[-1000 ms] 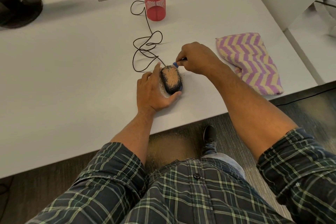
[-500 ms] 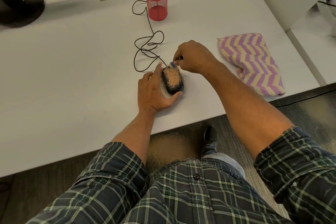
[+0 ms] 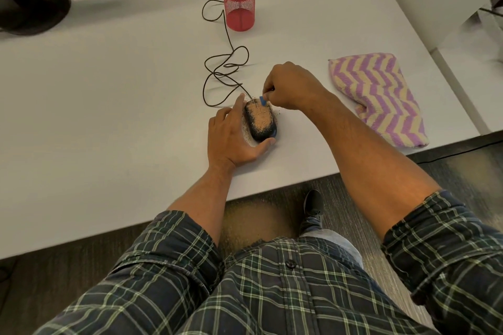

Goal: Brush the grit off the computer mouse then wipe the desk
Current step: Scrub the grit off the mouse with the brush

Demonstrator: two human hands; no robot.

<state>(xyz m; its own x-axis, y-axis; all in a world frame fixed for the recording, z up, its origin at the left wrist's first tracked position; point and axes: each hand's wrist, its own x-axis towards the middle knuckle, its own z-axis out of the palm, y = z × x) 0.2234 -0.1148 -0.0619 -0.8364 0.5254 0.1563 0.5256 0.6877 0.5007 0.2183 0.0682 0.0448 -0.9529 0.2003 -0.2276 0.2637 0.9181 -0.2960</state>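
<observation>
Centre of the frame, on the white desk: a dark corded computer mouse, top thickly coated in tan grit, more grains scattered on the desk just beside both flanks. Left hand cupped against the mouse's left side, fingers fairly straight along the flank, thumb hooked round the near end, bracing rather than clutching. Right hand just above the far end, fingers curled and pinching a small blue brush, tip touching the grit near the cord exit; most of the tool hidden inside the fist. Cord looping away toward the upper centre, past a red mesh pen cup. Folded purple-and-cream chevron towel at right, well apart from the mouse, untouched. Monitor base at upper left.

Probably brushing barely begun; wiping not yet started.

Likely handling: mouse light, rigid, smooth-shelled, prone to skating or pivoting under brush strokes, so best pinned by the flanks and near end, clear of the gritty top. Cord springy, liable to tug the nose sideways. Grit loose and dry, easily flicked outward across the desk. Towel soft and limp, best gathered in a bunch from above.
</observation>
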